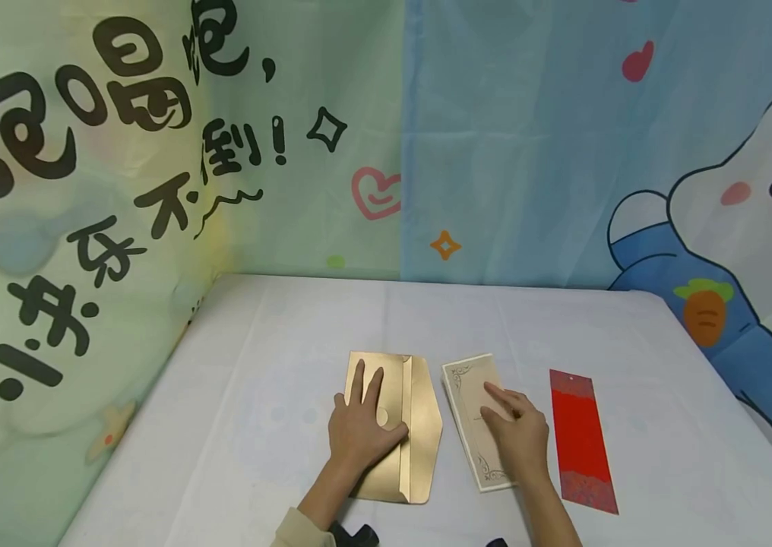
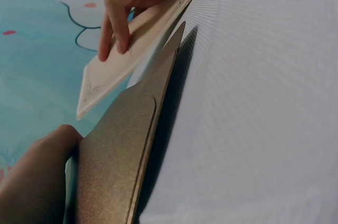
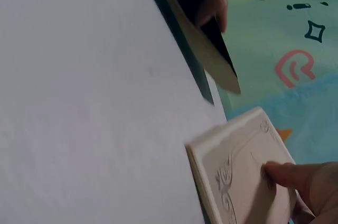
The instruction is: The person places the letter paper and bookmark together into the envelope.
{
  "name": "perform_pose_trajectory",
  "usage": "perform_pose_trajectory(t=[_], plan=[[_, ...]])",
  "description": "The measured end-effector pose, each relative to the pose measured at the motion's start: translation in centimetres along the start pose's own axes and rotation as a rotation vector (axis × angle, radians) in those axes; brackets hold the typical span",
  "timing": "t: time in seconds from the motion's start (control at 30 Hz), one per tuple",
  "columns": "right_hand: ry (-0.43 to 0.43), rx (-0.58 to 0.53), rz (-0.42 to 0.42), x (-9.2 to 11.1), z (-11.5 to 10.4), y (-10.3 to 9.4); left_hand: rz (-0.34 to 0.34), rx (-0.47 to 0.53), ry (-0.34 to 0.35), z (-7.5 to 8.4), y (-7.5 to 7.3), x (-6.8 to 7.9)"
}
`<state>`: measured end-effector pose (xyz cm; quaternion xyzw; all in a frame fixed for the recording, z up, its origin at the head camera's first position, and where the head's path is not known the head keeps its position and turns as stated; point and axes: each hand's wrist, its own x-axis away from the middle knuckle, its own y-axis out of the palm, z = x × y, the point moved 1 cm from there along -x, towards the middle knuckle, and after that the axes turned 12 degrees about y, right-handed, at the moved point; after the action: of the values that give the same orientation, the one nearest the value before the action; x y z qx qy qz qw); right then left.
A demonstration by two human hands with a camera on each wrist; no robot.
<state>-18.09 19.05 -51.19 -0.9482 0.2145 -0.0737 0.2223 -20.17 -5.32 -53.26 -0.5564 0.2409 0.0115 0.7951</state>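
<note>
Left hand (image 1: 360,437): grip spread, you are resting it on the gold envelope (image 1: 422,425), which is lying on the tabletop (image 1: 270,433), its flap pointing right. Right hand (image 1: 524,441): you are touching the top face of the cream card stack (image 1: 463,380), just right of the envelope; cannot tell whether this grip is pinching a card. A red strip (image 1: 583,433) is lying right of the stack, apart from it.
</note>
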Motion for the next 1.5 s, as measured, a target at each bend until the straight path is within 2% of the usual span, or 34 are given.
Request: perform_pose_trajectory(t=[0.1, 0.23, 0.37, 0.5, 0.7, 0.83, 0.97, 1.17, 1.5], plan=[[0.059, -0.015, -0.070, -0.1, -0.1, -0.9, 0.000, -0.008, 0.000, -0.1, 0.0, 0.1], [0.089, -0.029, -0.131, -0.4, -0.2, -1.6, -0.006, -0.016, 0.001, -0.2, -0.1, 0.1], [0.084, -0.027, -0.207, -0.5, -0.6, -2.1, -0.012, -0.016, 0.000, -0.3, 0.0, 0.1], [0.055, -0.075, -0.328, -0.3, -1.0, -2.2, -0.020, -0.014, -0.006, -0.3, 0.0, 0.1], [-0.005, -0.283, -0.506, 0.3, -0.9, -1.4, -0.013, -0.009, -0.005, -0.2, 0.0, 0.0], [-0.059, -0.338, -0.604, 0.8, -0.7, -0.3, -0.016, -0.009, -0.010, -0.1, 0.0, 0.0], [-0.041, -0.367, -0.692, 1.3, -0.7, 0.6, -0.021, -0.012, -0.016, -0.1, 0.0, 0.0], [-0.022, -0.354, -0.756, 1.9, -0.8, 1.5, -0.036, -0.026, -0.021, -0.1, 0.2, -0.1], [-0.023, -0.284, -0.738, 2.0, -0.4, 2.1, -0.050, -0.027, -0.027, 0.0, -0.1, -0.2]])
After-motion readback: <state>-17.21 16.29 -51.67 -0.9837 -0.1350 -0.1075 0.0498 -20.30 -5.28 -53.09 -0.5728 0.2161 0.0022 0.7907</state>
